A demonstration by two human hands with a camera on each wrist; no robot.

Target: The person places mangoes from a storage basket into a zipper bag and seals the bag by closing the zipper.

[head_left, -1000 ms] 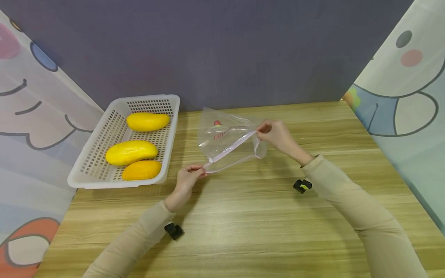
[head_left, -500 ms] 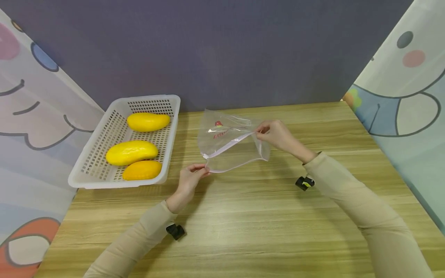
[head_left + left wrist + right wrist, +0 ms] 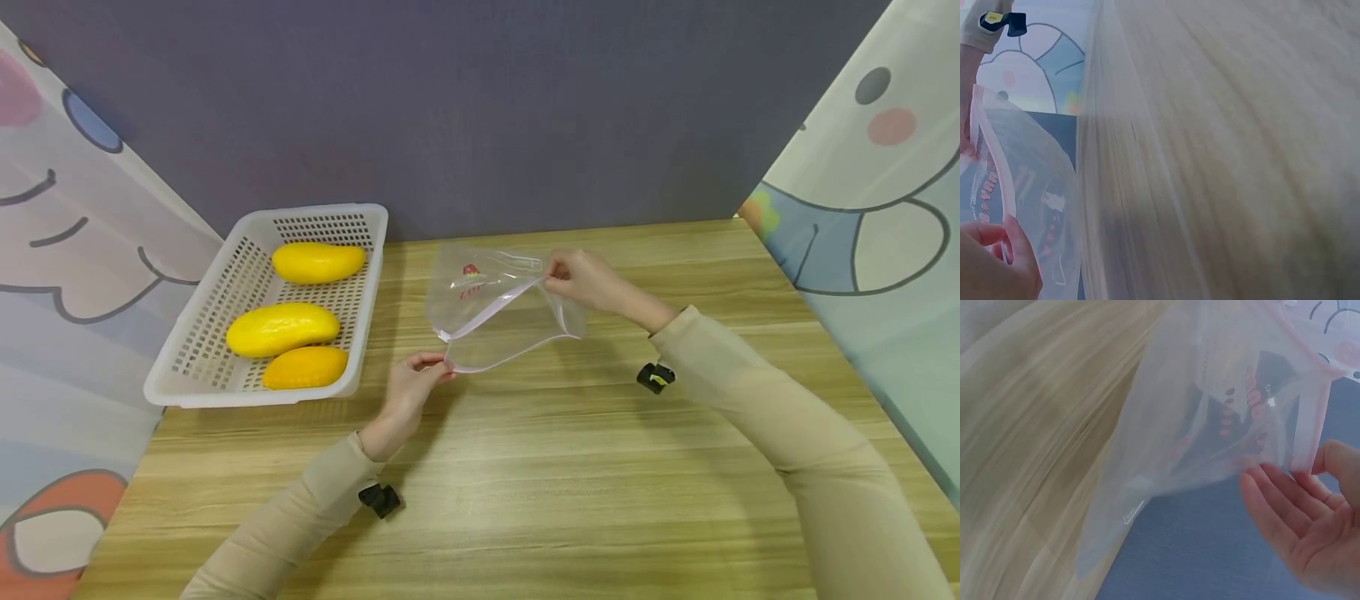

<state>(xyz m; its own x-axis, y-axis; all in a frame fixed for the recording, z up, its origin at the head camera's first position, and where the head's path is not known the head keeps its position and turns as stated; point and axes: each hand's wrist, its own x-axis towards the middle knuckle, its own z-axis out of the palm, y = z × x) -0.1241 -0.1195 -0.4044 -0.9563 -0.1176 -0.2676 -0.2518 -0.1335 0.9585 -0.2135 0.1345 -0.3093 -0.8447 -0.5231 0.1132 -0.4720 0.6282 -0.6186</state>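
Note:
A clear plastic zipper bag [image 3: 498,329] with a pale pink edge and red print spreads between both hands over the table, its mouth parted. My left hand [image 3: 405,396] pinches the near left corner of the mouth between thumb and forefinger; the left wrist view shows that pinch on the pink edge [image 3: 1004,181]. At the far side of the mouth, my right hand [image 3: 588,283] holds the upper edge between thumb and fingers. In the right wrist view its other fingers [image 3: 1279,509] lie along the outside of the film. Nothing shows inside the bag.
To the left stands a white perforated plastic basket [image 3: 367,333] with three yellow mangoes, one of them the mango [image 3: 318,263] at the back. A dark grey panel [image 3: 480,117] rises behind the wooden table [image 3: 525,500]. Printed cartoon cloths [image 3: 885,167] hang at both sides.
The bag's mouth has parted wider, its lower edge spreading away from the upper one. My right hand has shifted slightly left and up; my left hand has moved a little to the right.

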